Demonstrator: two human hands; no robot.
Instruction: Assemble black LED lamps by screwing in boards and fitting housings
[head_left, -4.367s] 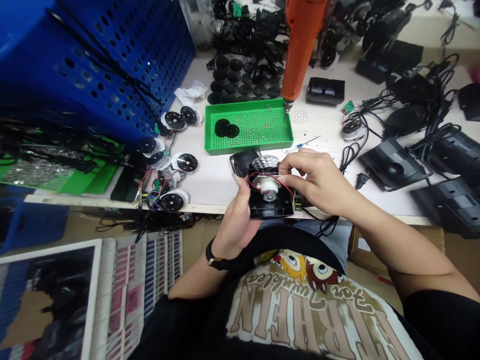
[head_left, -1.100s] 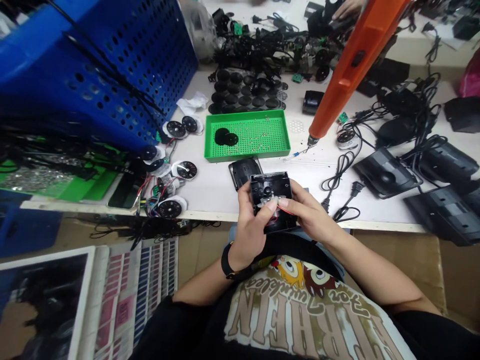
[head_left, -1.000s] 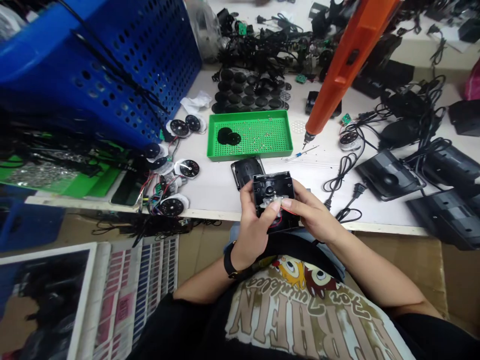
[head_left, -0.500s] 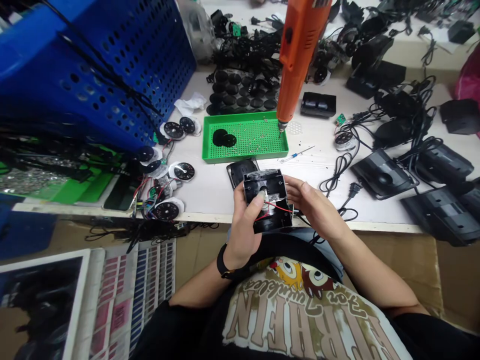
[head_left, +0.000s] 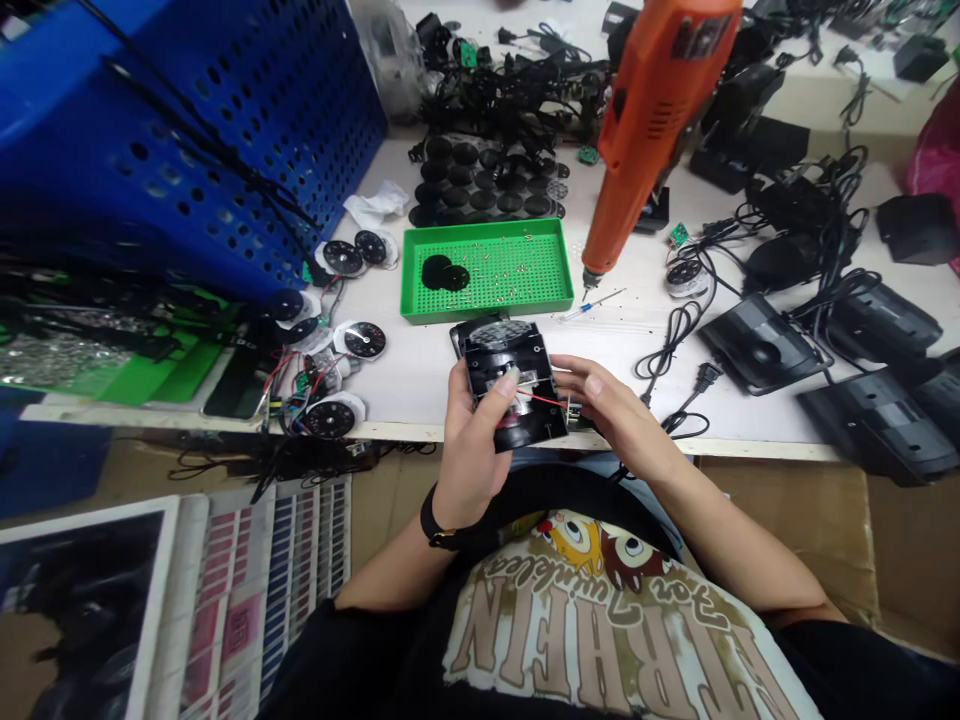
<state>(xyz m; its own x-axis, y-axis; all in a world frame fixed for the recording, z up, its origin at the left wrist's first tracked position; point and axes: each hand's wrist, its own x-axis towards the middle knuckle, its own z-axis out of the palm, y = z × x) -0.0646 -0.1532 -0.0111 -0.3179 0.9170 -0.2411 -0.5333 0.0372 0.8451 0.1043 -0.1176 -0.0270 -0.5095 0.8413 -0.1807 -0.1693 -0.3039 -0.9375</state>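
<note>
Housing of glossy black plastic point(head_left: 531, 358), squarish and open-faced, sits tilted in the left hand point(head_left: 476, 440), just above the front edge of the white bench point(head_left: 420, 385). That hand grasps its side, thumb pressed on the middle. The right hand point(head_left: 619, 415) is half curled at the opposite side, thumb apart from it; whether its fingertips bear on the housing cannot be told.

A thin red wire point(head_left: 541, 398) crosses the interior towards a small upright circuit board point(head_left: 574, 411). A tug on that board could, I judge, strain the wire's joints, and a loose loop could be pinched. If the pale part under the thumb is unfastened, easing the pressure might let it shift. Farther off, a bump to the shallow green plastic tray point(head_left: 431, 313) could scatter its tiny metal screws point(head_left: 521, 268).

The left fingers behind the housing are hidden, the thumb masks its centre, and the upper end of the orange power screwdriver point(head_left: 641, 135) is cut off.
</note>
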